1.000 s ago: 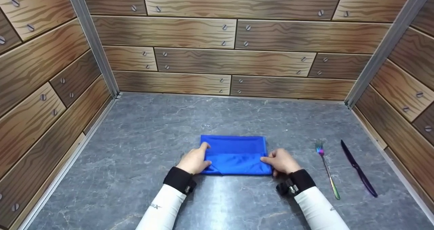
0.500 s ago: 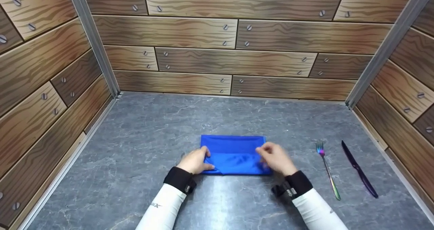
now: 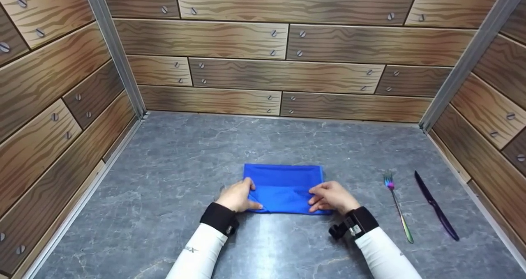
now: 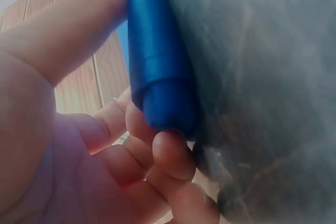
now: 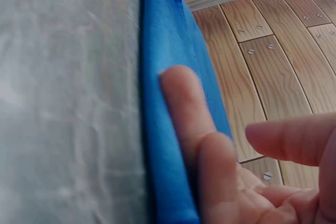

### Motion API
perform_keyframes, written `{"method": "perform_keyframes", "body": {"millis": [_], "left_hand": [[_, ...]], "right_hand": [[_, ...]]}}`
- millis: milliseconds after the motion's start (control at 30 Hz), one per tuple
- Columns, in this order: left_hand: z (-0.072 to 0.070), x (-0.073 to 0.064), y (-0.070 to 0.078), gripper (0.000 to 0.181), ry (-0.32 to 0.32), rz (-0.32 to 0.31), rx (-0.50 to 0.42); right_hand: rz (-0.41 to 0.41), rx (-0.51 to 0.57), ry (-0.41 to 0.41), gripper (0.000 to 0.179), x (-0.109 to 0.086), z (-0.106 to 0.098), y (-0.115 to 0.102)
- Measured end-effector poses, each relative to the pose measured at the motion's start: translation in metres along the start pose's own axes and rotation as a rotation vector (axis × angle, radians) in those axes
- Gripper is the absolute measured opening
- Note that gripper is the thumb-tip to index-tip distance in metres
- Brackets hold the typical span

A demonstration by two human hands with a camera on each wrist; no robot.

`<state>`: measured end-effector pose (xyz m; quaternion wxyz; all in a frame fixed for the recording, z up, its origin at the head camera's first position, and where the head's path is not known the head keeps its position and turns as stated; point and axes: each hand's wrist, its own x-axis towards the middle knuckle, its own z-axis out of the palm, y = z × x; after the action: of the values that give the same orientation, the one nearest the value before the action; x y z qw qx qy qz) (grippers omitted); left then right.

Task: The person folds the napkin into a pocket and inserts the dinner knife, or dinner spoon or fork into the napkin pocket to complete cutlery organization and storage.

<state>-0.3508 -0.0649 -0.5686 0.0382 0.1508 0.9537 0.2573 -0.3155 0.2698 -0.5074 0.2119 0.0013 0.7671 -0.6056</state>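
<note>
A folded blue cloth [image 3: 283, 176] lies flat on the table in the head view, with a folded band across its near half. At its left edge my left hand [image 3: 235, 195] holds it, thumb over the near left corner. In the left wrist view the fingertips [image 4: 174, 155] touch the rolled end of the blue cloth [image 4: 160, 51]. Over the near right part rests my right hand [image 3: 333, 197], its fingers loosely extended. In the right wrist view those fingers [image 5: 184, 98] lie along the blue cloth [image 5: 163, 129], and the thumb stands apart with nothing pinched.
To the right lie a rainbow-coloured fork [image 3: 394, 201] and a dark knife [image 3: 435, 205], side by side on the grey marbled table [image 3: 164, 164]. Wood-patterned panels [image 3: 283, 73] enclose the back and both sides.
My right hand has let go of the cloth's right edge and moved left onto its near right part, fingers spreading. The left thumb has slid slightly right and nearer along the corner.
</note>
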Motion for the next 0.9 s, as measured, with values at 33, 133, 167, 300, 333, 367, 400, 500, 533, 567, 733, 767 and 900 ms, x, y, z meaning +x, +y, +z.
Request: {"method": "perform_keyframes", "body": {"millis": [33,133,167,300,333,367,400,500,533,567,733,767,900], "left_hand": [[0.000,0.000,0.000,0.055,-0.001,0.000,-0.007],[0.000,0.000,0.001,0.055,-0.005,0.003,-0.028],[0.000,0.001,0.001,0.055,-0.007,0.006,-0.032],[-0.001,0.001,0.001,0.056,-0.015,0.009,-0.036],[-0.001,0.002,0.001,0.055,-0.018,0.010,-0.036],[-0.001,0.002,0.001,0.055,-0.021,0.012,-0.036],[-0.001,0.002,0.001,0.055,-0.024,0.012,-0.038],[-0.001,0.003,0.000,0.055,-0.027,0.016,-0.038],[-0.001,0.003,0.000,0.055,-0.026,0.019,-0.036],[-0.001,0.003,0.000,0.055,-0.023,0.021,-0.034],[0.000,0.002,-0.001,0.055,-0.013,0.023,-0.030],[0.000,0.002,-0.001,0.055,-0.013,0.022,-0.030],[0.000,0.001,-0.002,0.056,-0.017,0.015,-0.025]], "right_hand": [[0.007,0.000,-0.004,0.040,0.000,-0.002,0.000],[0.022,0.008,-0.015,0.039,0.000,-0.004,-0.001],[0.027,0.012,-0.016,0.038,0.000,-0.004,-0.003],[-0.024,-0.040,0.026,0.028,0.008,-0.005,-0.004],[-0.066,-0.072,0.056,0.024,0.014,-0.008,-0.003],[-0.119,-0.110,0.099,0.019,0.025,-0.012,0.002],[-0.179,-0.164,0.153,0.015,0.038,-0.017,0.007],[-0.356,-0.391,0.306,0.011,0.085,-0.033,0.024],[-0.384,-0.472,0.348,0.011,0.100,-0.036,0.027],[-0.403,-0.550,0.380,0.013,0.115,-0.038,0.029],[-0.376,-0.803,0.306,0.037,0.141,-0.025,0.006],[-0.350,-0.830,0.268,0.041,0.145,-0.023,0.003],[-0.233,-0.913,0.155,0.046,0.162,-0.020,0.000]]}}
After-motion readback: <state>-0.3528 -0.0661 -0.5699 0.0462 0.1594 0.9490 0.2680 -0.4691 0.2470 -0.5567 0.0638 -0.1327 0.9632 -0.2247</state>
